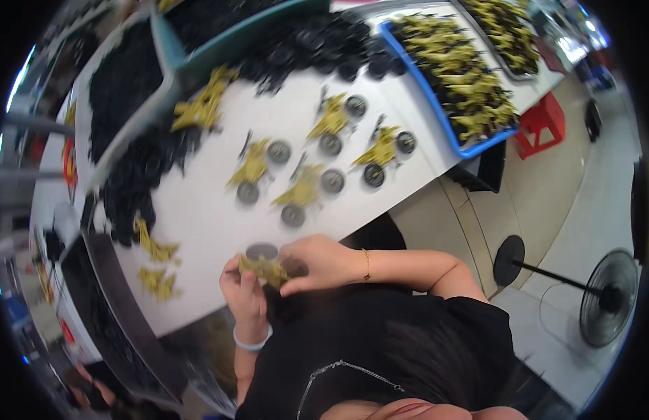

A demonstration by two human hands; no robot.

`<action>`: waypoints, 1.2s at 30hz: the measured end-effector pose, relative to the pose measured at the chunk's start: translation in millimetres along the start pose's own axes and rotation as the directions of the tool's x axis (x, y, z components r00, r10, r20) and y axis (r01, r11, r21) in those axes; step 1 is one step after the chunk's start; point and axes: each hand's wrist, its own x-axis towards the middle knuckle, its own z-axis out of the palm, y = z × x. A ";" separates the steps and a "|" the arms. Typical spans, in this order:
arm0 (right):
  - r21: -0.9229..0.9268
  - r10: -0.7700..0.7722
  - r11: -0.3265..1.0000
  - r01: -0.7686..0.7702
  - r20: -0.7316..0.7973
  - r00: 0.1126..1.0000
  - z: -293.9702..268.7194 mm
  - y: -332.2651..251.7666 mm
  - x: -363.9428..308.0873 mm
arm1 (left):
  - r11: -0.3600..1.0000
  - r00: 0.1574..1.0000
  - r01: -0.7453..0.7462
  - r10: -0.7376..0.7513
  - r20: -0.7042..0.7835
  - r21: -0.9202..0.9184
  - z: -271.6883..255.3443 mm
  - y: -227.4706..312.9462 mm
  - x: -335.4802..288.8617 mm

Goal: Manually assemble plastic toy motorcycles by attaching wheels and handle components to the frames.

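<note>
Close to my body at the table's front edge, both hands hold a small yellow plastic piece point(265, 269). My left hand point(246, 297) pinches it from the left with thumb and fingers. My right hand point(323, 262) closes on its right side, where something dark shows between the fingers, too blurred to name. Just beyond the fingertips lies a grey-black disc point(261, 249), partly hidden. Further out, several sets lie on the white table point(205, 203), each with a yellow piece point(251, 164), two black discs point(373, 175) and a thin dark strip.
Black parts are heaped point(317, 42) at the back and along the left. Loose yellow pieces point(156, 280) lie front left, more point(205, 101) behind. A blue-rimmed tray point(426, 94) of yellow-and-black pieces stands back right. A red stool point(542, 126) and a fan point(608, 297) stand right.
</note>
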 end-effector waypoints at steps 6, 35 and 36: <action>-0.007 -0.098 0.995 0.099 -0.229 0.968 -42.4 -6.9 -13.9 | 0.857 0.952 0.110 -0.236 0.193 0.503 51.2 24.7 22.5; -0.258 -0.199 0.924 -0.283 -0.955 0.222 -546.2 83.9 -139.7 | 0.636 0.950 -0.301 0.130 0.285 0.711 92.7 19.9 34.7; -0.186 -0.084 0.875 -0.448 -0.968 0.238 -561.1 99.1 -136.1 | 0.577 0.947 -0.313 0.135 0.290 0.754 93.1 19.5 33.6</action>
